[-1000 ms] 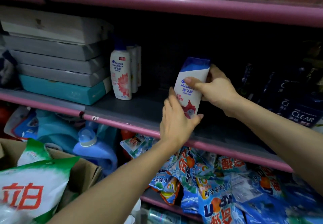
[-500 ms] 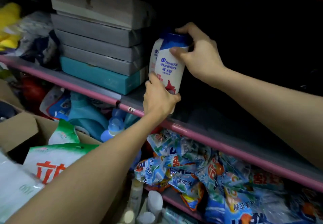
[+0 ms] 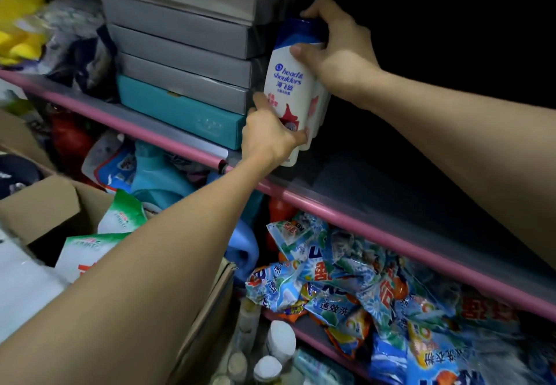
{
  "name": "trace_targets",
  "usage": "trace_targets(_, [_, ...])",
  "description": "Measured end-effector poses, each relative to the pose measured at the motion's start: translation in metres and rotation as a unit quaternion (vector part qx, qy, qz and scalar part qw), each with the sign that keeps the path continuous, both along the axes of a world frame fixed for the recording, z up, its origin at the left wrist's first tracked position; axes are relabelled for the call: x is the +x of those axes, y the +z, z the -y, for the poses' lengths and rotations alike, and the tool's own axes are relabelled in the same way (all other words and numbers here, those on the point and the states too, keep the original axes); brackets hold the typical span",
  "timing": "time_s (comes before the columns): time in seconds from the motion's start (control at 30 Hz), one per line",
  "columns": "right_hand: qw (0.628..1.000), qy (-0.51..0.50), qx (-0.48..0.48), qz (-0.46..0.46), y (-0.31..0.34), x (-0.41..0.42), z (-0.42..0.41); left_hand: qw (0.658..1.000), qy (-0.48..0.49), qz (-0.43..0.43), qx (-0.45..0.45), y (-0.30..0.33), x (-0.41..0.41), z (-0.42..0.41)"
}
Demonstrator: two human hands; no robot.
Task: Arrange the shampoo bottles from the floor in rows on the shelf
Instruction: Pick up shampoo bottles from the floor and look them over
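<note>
Both hands, left hand (image 3: 267, 135) low and right hand (image 3: 334, 50) at the cap, grip the shampoo bottle (image 3: 288, 90), seating it near the shelf (image 3: 346, 213) front edge; next, probably release.

Both forearms are bare up to the frame edge, with no sleeve showing; the left hand (image 3: 267, 135) and right hand (image 3: 337, 53) wear no gloves, rings or watch
</note>
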State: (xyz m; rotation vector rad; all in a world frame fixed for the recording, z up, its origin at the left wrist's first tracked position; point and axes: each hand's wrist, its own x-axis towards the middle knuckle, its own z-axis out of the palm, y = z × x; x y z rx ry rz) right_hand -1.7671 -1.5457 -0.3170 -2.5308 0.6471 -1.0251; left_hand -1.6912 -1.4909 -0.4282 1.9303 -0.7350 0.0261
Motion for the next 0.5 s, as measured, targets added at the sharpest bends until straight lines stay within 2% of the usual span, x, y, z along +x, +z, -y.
trace_targets(0.3, [1.0, -0.015, -0.007, -0.012, -0.006, -0.005, -0.01, 0.999, -0.013, -0.022, 0.034, 0.005, 0.002, -0.004])
trace_targets(0.4, [0.998, -0.036, 0.054, -0.017, -0.016, -0.019, -0.023, 0.998, -0.032, -0.036, 0.05, 0.01, -0.004, -0.017])
trace_targets(0.5, [0.989, -0.014, 0.147, 0.003, -0.032, -0.045, -0.045, 0.997, -0.024, -0.069, -0.007, 0.004, -0.022, -0.043])
